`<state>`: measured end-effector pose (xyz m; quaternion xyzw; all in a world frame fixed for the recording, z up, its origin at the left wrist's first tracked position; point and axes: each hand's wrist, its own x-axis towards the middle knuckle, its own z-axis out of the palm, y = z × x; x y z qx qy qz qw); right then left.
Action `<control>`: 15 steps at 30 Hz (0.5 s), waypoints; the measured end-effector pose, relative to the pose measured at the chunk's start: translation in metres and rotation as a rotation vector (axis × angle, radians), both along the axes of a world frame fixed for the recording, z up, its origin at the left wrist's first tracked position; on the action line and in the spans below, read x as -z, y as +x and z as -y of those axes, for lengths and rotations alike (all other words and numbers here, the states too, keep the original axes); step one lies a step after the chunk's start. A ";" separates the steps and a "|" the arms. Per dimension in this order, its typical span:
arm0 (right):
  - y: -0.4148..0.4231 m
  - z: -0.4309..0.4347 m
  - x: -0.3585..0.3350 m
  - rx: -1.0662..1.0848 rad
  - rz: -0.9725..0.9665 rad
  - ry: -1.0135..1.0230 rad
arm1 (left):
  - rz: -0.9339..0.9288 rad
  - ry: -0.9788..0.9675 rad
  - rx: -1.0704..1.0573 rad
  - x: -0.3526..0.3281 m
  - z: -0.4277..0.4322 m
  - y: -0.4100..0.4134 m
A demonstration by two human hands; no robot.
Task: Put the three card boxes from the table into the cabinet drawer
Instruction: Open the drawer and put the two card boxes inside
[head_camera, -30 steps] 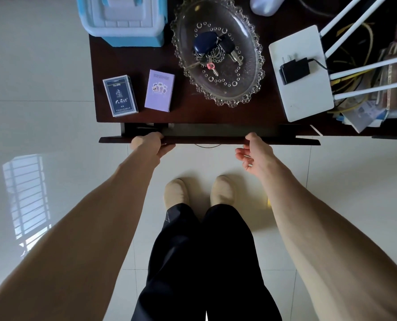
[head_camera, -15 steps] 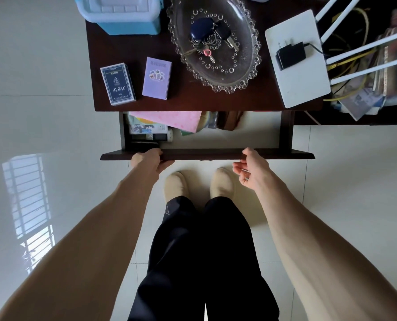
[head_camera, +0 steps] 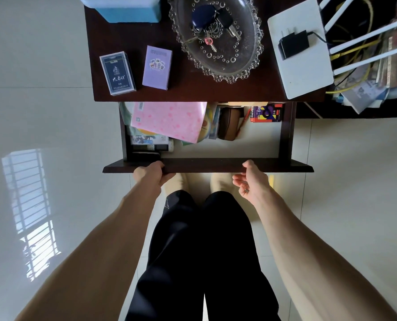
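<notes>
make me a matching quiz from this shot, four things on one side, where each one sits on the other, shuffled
1 keys
2 pink notebook
3 black plug
4 purple card box

a in the drawer
b on the white router
c in the glass dish
d beside the dark blue card box

Pairs: 1-c, 2-a, 3-b, 4-d

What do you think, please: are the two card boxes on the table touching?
Apart: the head view shows bare tabletop between the blue card box and the purple card box.

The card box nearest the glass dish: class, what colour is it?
The card box is lilac, clearest in the head view.
</notes>
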<state>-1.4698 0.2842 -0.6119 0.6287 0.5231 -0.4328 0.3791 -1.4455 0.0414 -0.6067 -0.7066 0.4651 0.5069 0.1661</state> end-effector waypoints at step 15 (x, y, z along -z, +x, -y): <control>0.038 -0.010 0.006 -0.065 0.064 -0.014 | 0.013 0.106 -0.063 -0.005 -0.007 0.036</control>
